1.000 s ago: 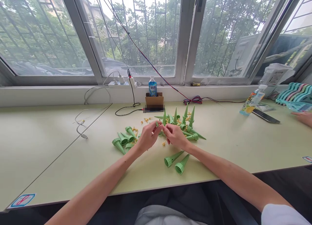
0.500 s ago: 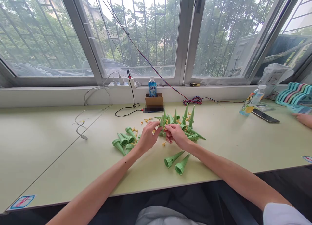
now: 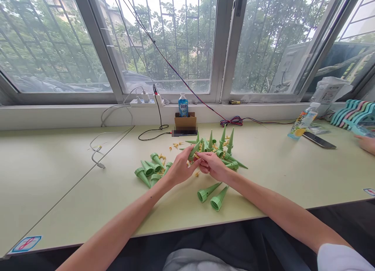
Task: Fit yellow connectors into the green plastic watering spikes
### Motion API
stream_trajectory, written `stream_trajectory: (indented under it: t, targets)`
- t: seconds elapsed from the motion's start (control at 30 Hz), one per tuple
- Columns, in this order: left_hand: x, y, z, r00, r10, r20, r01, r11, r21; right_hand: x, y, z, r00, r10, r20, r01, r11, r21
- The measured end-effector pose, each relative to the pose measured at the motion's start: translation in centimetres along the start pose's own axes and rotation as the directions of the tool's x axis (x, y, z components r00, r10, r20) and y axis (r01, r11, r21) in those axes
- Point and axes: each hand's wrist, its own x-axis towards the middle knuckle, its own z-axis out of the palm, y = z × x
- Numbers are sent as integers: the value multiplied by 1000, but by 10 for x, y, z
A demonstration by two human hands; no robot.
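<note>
Closed around a green plastic watering spike (image 3: pixel 195 149) is my left hand (image 3: pixel 179 168); the spike's point leans up and to the right. My right hand (image 3: pixel 215 165) pinches a small yellow plastic valve (image 3: pixel 196 156) against the side of that spike. Whether the valve sits in the spike is hidden by my fingers. Behind my hands several spikes stand upright, among them a tall spike (image 3: pixel 231 142). More lie to the left, including a fallen spike (image 3: pixel 142 177), and two spikes, one a wide-mouthed spike (image 3: pixel 218 199), lie in front. Loose yellow valves (image 3: pixel 176 145) are scattered between.
On the table (image 3: pixel 88 208), a cardboard box (image 3: pixel 185 121) with a blue bottle (image 3: pixel 183 106) stands at the back. Cables (image 3: pixel 146 139) trail on the left. Rightward are a drink bottle (image 3: pixel 304 121), a phone (image 3: pixel 319 140), hangers (image 3: pixel 353 112) and another person's hand (image 3: pixel 366 144).
The spike in my left hand has tipped from upright toward the right. My left hand has turned and come lower, and my right fingers remain at the spike's side.
</note>
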Motion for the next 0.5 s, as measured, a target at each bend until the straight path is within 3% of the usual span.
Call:
stream_trajectory:
  t: [0.5]
  targets:
    - [0,6,-3,999,-26,22,24,998,55,0,2,-3,995,55,84,-52,998,-30]
